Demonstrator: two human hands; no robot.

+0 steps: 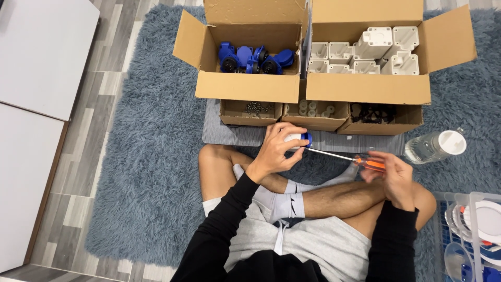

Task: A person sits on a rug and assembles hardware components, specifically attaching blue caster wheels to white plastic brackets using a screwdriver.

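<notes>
1. Blue-and-white plastic part (298,140) is seen clenched in the left hand (275,151), held above the crossed legs, just near of the small cardboard trays (315,116).
2. An orange-handled screwdriver (355,159) is gripped at the handle by the right hand (394,177), its metal tip set against the part.
3. The part is judged light, rigid and somewhat slippery; a firm hold around its white body seems best.
4. Farther off, a box of blue connectors (253,57) at left and white housings (373,52) at right are shown on a grey shag rug (146,156); a clear bottle (436,146) lies at right.
</notes>
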